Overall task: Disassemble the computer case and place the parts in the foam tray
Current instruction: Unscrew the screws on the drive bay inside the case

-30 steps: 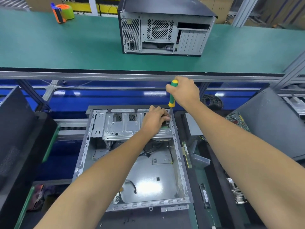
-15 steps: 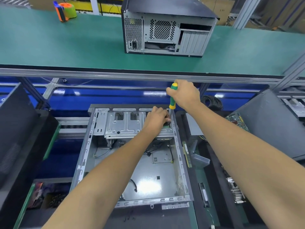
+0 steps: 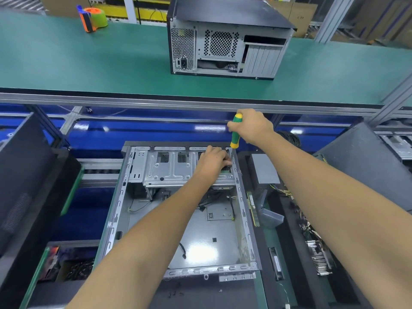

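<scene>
The right hand is gripping a green-and-yellow screwdriver, fingers curled round the handle, shaft pointing down at the far right corner of the open computer case. The left hand is resting on the drive cage beside the shaft, fingers curled at the tip; what they are pinching cannot be determined. The case is lying open-side up directly below the person. A second, closed case is standing on the green counter beyond, well apart from a tape dispenser.

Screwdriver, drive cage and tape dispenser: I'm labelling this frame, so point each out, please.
screwdriver (image 3: 235, 132): head view, on its green and yellow handle.
drive cage (image 3: 171, 170): head view, on its bare top plate.
tape dispenser (image 3: 92, 18): head view, on the green tape roll.
</scene>
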Tool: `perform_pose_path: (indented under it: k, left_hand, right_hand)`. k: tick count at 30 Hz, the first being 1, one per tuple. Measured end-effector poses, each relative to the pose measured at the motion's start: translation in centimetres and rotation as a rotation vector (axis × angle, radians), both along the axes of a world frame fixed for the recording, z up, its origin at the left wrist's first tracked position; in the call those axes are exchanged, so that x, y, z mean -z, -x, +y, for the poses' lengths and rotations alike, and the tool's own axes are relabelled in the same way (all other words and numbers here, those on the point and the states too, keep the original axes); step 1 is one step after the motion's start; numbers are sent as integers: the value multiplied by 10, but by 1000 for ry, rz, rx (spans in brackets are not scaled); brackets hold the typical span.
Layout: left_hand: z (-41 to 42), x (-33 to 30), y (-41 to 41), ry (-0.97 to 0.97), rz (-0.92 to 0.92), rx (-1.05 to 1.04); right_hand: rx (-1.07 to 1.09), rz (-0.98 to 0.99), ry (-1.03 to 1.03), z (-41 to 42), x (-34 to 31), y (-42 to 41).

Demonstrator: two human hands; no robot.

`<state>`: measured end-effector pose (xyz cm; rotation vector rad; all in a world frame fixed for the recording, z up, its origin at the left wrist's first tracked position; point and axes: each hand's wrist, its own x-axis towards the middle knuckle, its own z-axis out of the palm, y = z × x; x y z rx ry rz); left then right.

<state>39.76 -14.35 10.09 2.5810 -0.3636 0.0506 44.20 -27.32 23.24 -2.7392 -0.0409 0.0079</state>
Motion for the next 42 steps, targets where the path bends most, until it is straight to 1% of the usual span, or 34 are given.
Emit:
perform_pose_path:
  k: [2, 7, 12, 18, 22, 25, 32, 42]
  left_hand:
    - [0, -1, 1, 10, 4, 3]
    - [3, -2, 1, 76, 34, -6]
    - [2, -2, -1, 36, 43, -12]
    - [2, 1, -1, -9, 16, -43]
    - [3, 5, 2, -9, -31, -50]
    - [4, 7, 4, 28, -57, -44]
    - [4, 7, 7, 53, -66, -36]
    - [5, 11, 7, 52, -74, -36]
  right_hand:
    - [-2, 7, 13, -1, -3, 0]
    - [-29, -60, 23, 1, -3, 2]
    - [-18, -149, -9, 4, -10, 2]
    - [-30, -122, 6, 6, -7, 1]
    - [-25, -128, -13, 4, -3, 3]
    - [-28, -116, -31, 3, -2, 5]
    - [-118, -125, 36, 1, -3, 9]
    - [-234, -124, 71, 0, -6, 13]
